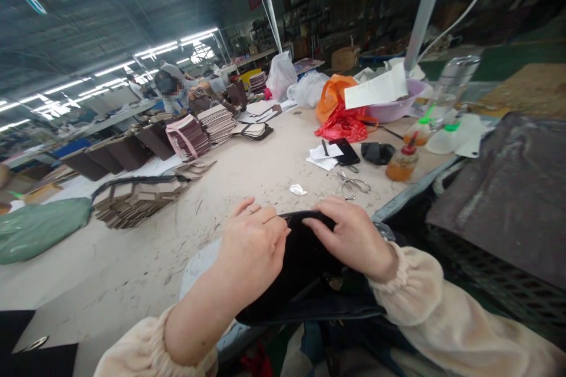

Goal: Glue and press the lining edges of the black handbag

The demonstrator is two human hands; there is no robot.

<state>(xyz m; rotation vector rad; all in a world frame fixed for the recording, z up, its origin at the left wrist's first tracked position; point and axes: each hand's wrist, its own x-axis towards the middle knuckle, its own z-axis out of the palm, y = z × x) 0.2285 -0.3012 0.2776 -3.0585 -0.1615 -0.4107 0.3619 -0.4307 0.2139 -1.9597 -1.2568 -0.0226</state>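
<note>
Left hand (253,247), right hand (354,237): fingers clamp black bag (305,274) rim, near scissors (354,184). Advise even tension, aligned edges.

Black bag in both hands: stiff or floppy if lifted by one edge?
Probably floppy: the black bag drapes over the table edge under the left hand and right hand. Likely to fold if lifted by one edge; both hands press its top rim. Unlikely to roll, since it lies flat.
</note>
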